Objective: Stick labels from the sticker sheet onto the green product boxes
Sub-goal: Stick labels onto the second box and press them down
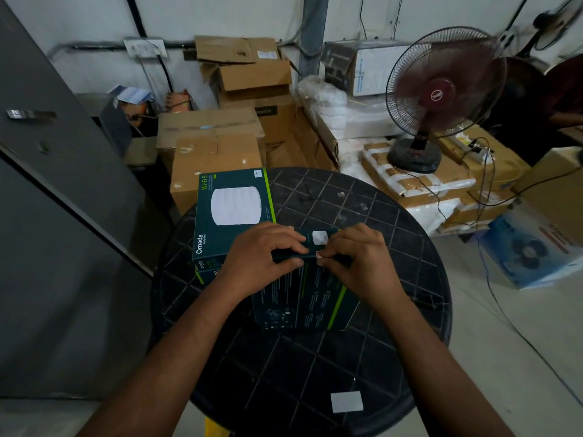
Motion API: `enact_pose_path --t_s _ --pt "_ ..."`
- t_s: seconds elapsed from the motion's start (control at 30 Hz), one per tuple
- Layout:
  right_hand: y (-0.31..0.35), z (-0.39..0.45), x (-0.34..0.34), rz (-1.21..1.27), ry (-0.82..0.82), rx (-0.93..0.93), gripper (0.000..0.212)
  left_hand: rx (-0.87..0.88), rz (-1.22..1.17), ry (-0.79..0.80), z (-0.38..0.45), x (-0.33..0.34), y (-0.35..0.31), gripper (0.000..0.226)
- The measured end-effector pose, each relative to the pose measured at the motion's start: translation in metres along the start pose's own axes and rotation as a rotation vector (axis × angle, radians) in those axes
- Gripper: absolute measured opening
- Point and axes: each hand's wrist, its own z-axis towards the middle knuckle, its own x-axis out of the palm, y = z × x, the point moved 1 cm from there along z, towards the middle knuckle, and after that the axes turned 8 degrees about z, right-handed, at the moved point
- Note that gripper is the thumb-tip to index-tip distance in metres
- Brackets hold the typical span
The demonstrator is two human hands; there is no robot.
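White wall (252, 14) behind stacked cardboard boxes (217, 143); maroon pedestal fan (441, 93) right; grey door (56, 184) left; pale floor (492, 335).

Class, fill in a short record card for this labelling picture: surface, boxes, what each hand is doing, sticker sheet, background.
surface: round black plastic table with grid pattern
stack: dark green Omada product boxes, far left of table
box in work: dark green printed box, tilted up at table centre
left hand: grips the box's top edge
right hand: pinches a small label at that edge
sheet: small white sheet, near table edge
background: maroon pedestal fan, brown cardboard cartons
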Motion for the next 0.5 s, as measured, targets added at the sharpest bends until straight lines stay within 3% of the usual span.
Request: enact_pose_path --t_s 0.13,0.33,0.5 --pt "-0.003 -0.005 -0.002 -0.004 0.025 0.0 0.033 0.01 -0.01 0.007 -0.001 0.001 0.001 0.021" --pt "0.001 -0.001 0.001 -0.018 -0.021 -0.04 0.015 0.053 0.033 -0.005 -0.002 0.002 0.001 0.021" --pt "-0.009 -0.006 -0.009 -0.117 0.011 -0.088 0.019 0.099 -0.004 0.008 -0.005 -0.001 0.009 0.023"
